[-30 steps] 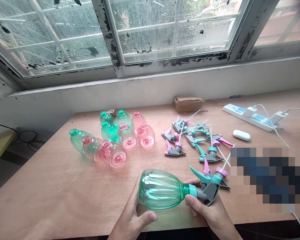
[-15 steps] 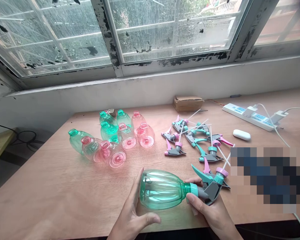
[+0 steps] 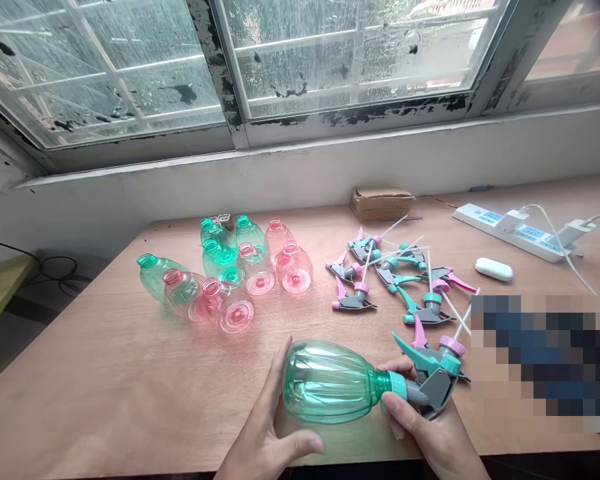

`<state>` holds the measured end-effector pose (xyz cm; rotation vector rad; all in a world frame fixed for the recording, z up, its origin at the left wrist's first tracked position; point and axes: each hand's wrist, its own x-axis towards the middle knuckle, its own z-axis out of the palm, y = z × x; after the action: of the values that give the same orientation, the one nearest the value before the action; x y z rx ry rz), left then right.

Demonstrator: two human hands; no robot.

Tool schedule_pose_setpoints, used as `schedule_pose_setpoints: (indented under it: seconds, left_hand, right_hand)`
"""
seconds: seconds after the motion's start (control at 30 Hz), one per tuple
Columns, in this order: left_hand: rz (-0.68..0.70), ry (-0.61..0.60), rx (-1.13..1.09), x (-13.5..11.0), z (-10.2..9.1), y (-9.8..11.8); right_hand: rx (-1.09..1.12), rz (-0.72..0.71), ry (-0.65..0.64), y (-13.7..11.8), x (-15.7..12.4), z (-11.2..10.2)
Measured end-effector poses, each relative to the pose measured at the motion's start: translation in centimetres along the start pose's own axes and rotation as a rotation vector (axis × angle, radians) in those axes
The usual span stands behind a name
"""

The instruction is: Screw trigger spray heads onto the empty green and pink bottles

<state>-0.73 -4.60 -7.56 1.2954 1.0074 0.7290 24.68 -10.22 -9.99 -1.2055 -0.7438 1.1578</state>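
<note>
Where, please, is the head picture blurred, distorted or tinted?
Head view: a pixelated block masks the right; the window frame bows slightly from lens distortion; daylight through the loose bottles tints the table pink; the held bottle is sharp.

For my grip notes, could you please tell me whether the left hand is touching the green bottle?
Touching. The head view shows the left hand cupping the green bottle, thumb under it; the right hand grips the spray head.

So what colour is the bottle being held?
The bottle is translucent green; the head view shows it.
</note>
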Motion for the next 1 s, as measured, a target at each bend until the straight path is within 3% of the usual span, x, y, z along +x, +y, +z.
schedule_pose_setpoints:
  seconds: [0.3,0.5,0.8,1.0]
  left_hand:
    - [0.012,0.044,0.088,0.47,0.03,0.32]
    - [0.021,0.011,-0.043,0.25,0.23,0.63]
    - [0.022,0.058,0.079,-0.02,0.23,0.68]
    - [0.03,0.017,0.006,-0.04,0.17,0.46]
  right_hand:
    - [0.057,0.022,-0.029,-0.25,0.02,0.01]
    - [0.085,0.019,-0.041,0.02,0.07,-0.12]
    - [0.079,0.003,-0.047,-0.02,0.29,-0.07]
    - [0.08,-0.002,-0.072,-0.06,0.29,-0.11]
